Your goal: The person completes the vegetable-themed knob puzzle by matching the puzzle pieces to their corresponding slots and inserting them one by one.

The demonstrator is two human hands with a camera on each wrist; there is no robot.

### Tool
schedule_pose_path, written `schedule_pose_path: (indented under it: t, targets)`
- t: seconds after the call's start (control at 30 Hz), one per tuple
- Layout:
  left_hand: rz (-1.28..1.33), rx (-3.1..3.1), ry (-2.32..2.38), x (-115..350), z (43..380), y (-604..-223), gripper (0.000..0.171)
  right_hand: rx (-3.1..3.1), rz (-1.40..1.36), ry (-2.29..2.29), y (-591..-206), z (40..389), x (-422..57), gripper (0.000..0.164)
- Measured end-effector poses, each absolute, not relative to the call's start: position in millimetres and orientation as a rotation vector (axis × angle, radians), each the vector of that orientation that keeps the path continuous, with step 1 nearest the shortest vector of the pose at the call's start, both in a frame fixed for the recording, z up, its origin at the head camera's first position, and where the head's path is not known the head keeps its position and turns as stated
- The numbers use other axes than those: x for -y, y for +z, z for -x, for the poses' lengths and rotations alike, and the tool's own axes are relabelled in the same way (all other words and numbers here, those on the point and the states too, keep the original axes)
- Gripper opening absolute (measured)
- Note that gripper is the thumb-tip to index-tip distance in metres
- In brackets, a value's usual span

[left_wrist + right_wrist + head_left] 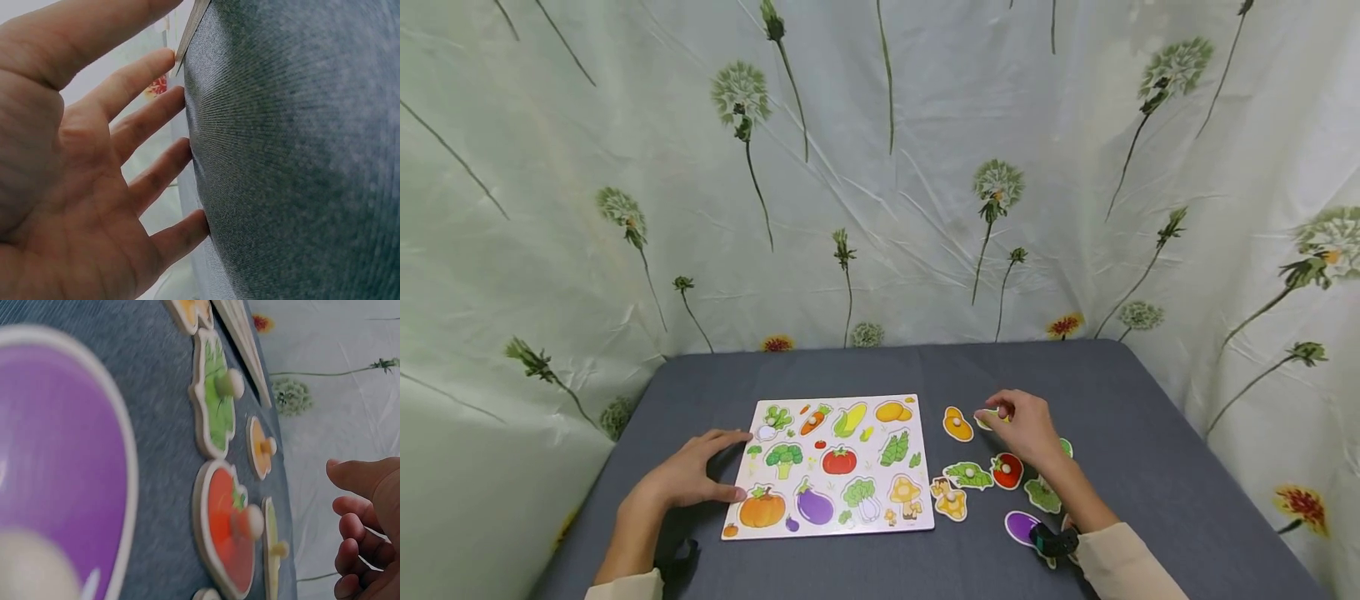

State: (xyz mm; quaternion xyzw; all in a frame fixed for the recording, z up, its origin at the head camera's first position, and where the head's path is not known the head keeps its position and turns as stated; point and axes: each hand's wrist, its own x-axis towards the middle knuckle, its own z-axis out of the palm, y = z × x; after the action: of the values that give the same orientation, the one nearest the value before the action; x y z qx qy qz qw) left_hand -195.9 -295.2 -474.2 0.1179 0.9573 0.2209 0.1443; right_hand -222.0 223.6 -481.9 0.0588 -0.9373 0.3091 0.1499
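A white vegetable puzzle board [838, 421] lies flat on the table. My left hand [692, 475] rests at its left edge, thumb and index fingertips right at the rim. In the left wrist view, the left hand's [94, 175] fingers are spread, their tips against the dark cloth. My right hand [1018, 425] is above the yellow-green corn piece [983, 422], partly covering it. The right wrist view shows the right hand [369, 525] apart from the corn piece's [271, 550] knob, fingers loosely curled around nothing. A potato piece [957, 427] lies just left of it.
Nearer me lie a pea-pod piece [962, 476], a tomato piece [1007, 475], a mushroom piece [951, 505] and a purple eggplant piece [1021, 527]. Green pieces [1042, 497] lie partly under the right forearm. A flowered curtain [887, 208] hangs behind the table.
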Motion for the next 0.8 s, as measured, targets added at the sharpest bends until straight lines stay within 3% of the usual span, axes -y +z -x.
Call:
schedule_pose_path:
  t: [0.6, 0.8]
  targets:
    - [-0.334, -2.759, 0.640, 295, 196, -475, 0.093, 2.802, -0.043, 0.866, -497, 220, -248, 0.029]
    - [-0.336, -2.761, 0.638, 296, 195, -474, 0.093, 2.813, -0.023, 0.851, -501, 221, -252, 0.024]
